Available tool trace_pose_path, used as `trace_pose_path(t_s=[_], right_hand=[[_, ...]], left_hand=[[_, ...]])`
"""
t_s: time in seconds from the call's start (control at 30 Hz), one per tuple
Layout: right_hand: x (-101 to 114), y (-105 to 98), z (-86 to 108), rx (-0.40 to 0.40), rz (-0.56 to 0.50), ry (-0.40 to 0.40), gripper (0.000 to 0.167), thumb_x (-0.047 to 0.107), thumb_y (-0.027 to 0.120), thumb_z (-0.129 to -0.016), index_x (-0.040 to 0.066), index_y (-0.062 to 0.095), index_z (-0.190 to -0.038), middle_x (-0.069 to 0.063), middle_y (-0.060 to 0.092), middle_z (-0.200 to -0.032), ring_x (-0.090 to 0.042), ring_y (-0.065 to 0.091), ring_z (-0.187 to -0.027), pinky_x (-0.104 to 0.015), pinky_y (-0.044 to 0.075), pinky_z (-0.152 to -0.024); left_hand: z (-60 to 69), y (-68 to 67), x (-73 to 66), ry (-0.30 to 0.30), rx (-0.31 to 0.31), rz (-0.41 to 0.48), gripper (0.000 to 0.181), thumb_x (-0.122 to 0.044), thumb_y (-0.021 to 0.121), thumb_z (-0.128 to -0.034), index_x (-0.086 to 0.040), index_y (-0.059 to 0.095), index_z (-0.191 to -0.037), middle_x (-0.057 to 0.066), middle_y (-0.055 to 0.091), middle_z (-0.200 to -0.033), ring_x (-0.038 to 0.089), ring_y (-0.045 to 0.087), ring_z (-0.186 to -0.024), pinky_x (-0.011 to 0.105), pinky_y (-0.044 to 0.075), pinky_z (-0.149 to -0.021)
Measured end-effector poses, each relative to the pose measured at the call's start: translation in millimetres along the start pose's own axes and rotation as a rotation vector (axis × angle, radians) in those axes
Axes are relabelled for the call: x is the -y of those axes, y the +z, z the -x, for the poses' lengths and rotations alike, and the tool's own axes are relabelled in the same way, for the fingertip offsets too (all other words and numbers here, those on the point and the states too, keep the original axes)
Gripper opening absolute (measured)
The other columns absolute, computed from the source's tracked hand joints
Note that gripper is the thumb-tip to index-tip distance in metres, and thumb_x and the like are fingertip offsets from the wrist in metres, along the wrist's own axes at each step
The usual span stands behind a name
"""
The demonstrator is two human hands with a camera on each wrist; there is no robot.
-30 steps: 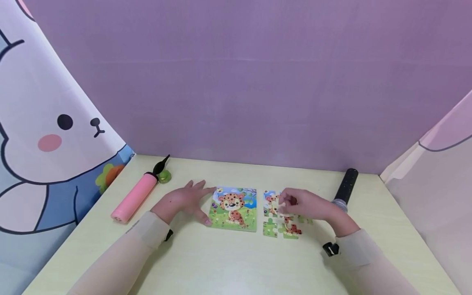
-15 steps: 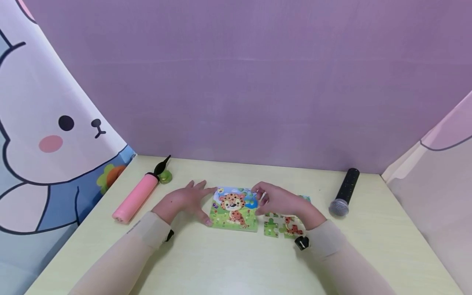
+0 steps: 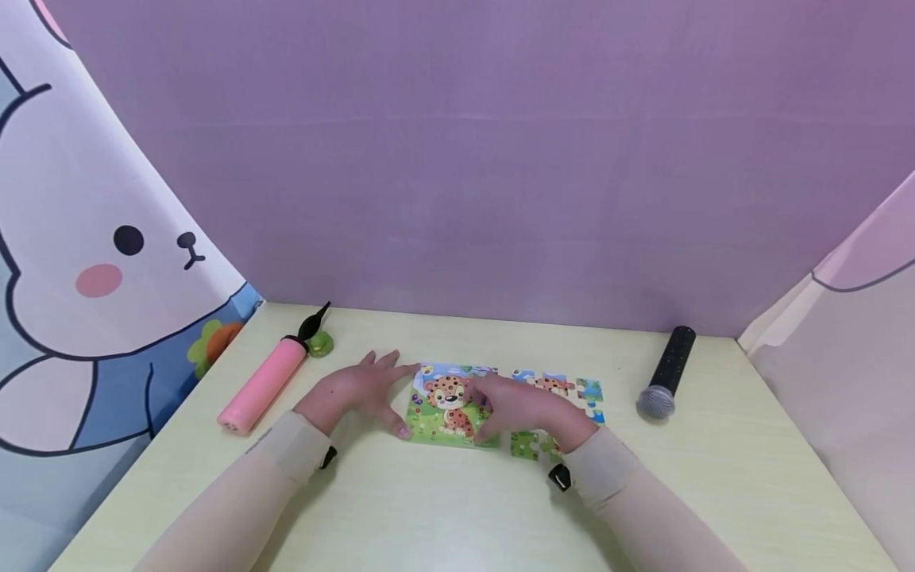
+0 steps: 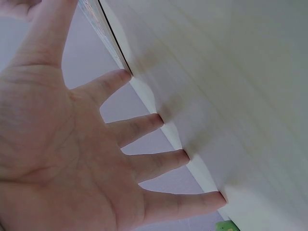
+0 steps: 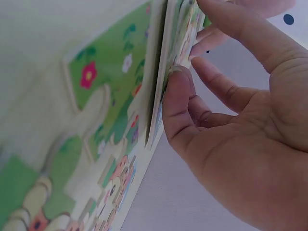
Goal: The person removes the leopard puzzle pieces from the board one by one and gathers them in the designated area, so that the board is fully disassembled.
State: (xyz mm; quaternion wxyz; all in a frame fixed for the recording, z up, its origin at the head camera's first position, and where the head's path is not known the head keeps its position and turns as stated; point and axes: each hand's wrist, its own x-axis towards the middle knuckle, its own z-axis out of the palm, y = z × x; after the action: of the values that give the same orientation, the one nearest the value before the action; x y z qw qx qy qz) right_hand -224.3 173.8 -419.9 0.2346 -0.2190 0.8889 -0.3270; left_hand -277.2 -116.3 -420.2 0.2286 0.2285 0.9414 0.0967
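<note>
A square leopard picture board (image 3: 429, 429) lies flat on the table, its printed image showing a spotted cub on grass. My left hand (image 3: 360, 391) rests at its left edge with fingers spread, and the left wrist view shows the straight fingers reaching to the tabletop. Over the right half of the board is my right hand (image 3: 516, 405), its fingers partly curled. One fingertip (image 5: 178, 77) meets the board's surface in the right wrist view. Whether a piece sits between thumb and fingers is hidden. Several loose jigsaw pieces (image 3: 524, 445) lie right of the board, partly covered by my right forearm.
On the left lie a pink hand pump (image 3: 263, 385) with a black nozzle and a small green object (image 3: 320, 343). A black microphone (image 3: 668, 373) lies at the right. A purple backdrop (image 3: 486, 175) rises behind the table (image 3: 443, 508).
My right hand has moved left, from above the loose pieces onto the board's right half, uncovering the microphone head and pieces at the right. The left hand has stayed put.
</note>
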Motion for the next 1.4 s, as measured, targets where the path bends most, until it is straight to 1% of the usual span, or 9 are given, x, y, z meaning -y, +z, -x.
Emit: trace_pose_path(t_s=[0.17,0.33,0.57,0.77,0.9,1.07,1.2,1.27,1.4], right_hand=[[-0.5,1.5,0.7,0.015,0.019,0.006,0.045,0.015,0.089,-0.088,0.013,0.063,-0.125,-0.004,0.06,-0.123,-0.021,0.056,-0.11,-0.043,0.054,-0.101],[-1.0,2.4,0.9,0.013,0.034,0.003,0.043,0.017,0.09,-0.087,0.015,0.064,-0.121,-0.002,0.059,-0.122,-0.019,0.055,-0.111,-0.042,0.053,-0.102],[-0.1,4.7,2.3,-0.009,0.043,-0.011,0.041,0.018,0.09,-0.087,0.016,0.064,-0.119,-0.006,0.051,-0.114,-0.02,0.049,-0.097,-0.035,0.048,-0.081],[3.7,6.1,2.9,-0.021,0.08,-0.019,0.036,0.019,0.088,-0.088,0.017,0.064,-0.115,-0.004,0.049,-0.113,-0.017,0.049,-0.091,-0.031,0.047,-0.074],[6.9,6.8,2.8,-0.017,0.099,-0.03,0.034,0.017,0.087,-0.089,0.016,0.063,-0.114,-0.004,0.048,-0.116,-0.017,0.05,-0.092,-0.031,0.048,-0.074],[7.8,8.6,1.7,-0.019,0.107,-0.043,0.033,0.014,0.084,-0.091,0.017,0.06,-0.114,-0.004,0.049,-0.12,-0.02,0.052,-0.1,-0.035,0.049,-0.081],[6.9,7.9,2.0,-0.016,0.091,-0.078,0.028,0.012,0.079,-0.097,0.016,0.06,-0.118,-0.004,0.057,-0.113,-0.017,0.051,-0.094,-0.032,0.049,-0.08],[5.9,5.3,3.7,-0.011,0.073,-0.093,0.025,0.011,0.074,-0.1,0.015,0.06,-0.12,-0.003,0.062,-0.111,-0.015,0.051,-0.086,-0.03,0.049,-0.076],[0.9,-4.8,11.9,-0.016,0.026,-0.122,0.021,0.012,0.065,-0.106,0.014,0.06,-0.126,-0.002,0.065,-0.123,-0.014,0.056,-0.086,-0.031,0.052,-0.079]], left_hand=[[-0.1,0.2,0.0,0.004,0.0,-0.007,0.127,-0.064,0.094,-0.0697,-0.027,0.028,-0.171,0.022,0.013,-0.18,0.063,0.011,-0.161,0.085,0.028,-0.119],[0.0,0.0,-0.6,-0.003,0.001,-0.016,0.127,-0.065,0.094,-0.0693,-0.028,0.027,-0.171,0.021,0.013,-0.18,0.062,0.01,-0.162,0.086,0.028,-0.118],[0.1,0.0,-0.4,0.0,0.003,-0.019,0.127,-0.065,0.094,-0.0694,-0.028,0.027,-0.171,0.022,0.013,-0.18,0.063,0.01,-0.162,0.086,0.028,-0.118],[0.1,0.2,0.2,0.005,0.002,-0.009,0.127,-0.064,0.094,-0.0696,-0.026,0.027,-0.171,0.022,0.013,-0.18,0.063,0.01,-0.161,0.086,0.027,-0.118],[-0.1,-0.1,0.5,0.007,-0.001,-0.008,0.127,-0.063,0.095,-0.0699,-0.025,0.028,-0.171,0.023,0.013,-0.18,0.063,0.011,-0.161,0.086,0.027,-0.119],[0.1,0.2,0.8,0.001,-0.003,-0.01,0.126,-0.063,0.095,-0.0697,-0.025,0.029,-0.171,0.023,0.015,-0.18,0.063,0.012,-0.161,0.086,0.027,-0.119],[-0.1,0.9,1.1,0.0,-0.003,-0.01,0.127,-0.064,0.095,-0.0694,-0.026,0.029,-0.171,0.023,0.015,-0.18,0.063,0.011,-0.161,0.086,0.027,-0.119],[-0.1,1.0,1.1,0.001,-0.003,-0.007,0.127,-0.064,0.094,-0.0694,-0.026,0.029,-0.171,0.022,0.014,-0.18,0.062,0.011,-0.162,0.086,0.026,-0.119],[-0.1,1.1,0.8,0.0,-0.003,-0.005,0.127,-0.064,0.094,-0.0693,-0.026,0.028,-0.171,0.022,0.014,-0.18,0.062,0.01,-0.162,0.086,0.026,-0.119]])
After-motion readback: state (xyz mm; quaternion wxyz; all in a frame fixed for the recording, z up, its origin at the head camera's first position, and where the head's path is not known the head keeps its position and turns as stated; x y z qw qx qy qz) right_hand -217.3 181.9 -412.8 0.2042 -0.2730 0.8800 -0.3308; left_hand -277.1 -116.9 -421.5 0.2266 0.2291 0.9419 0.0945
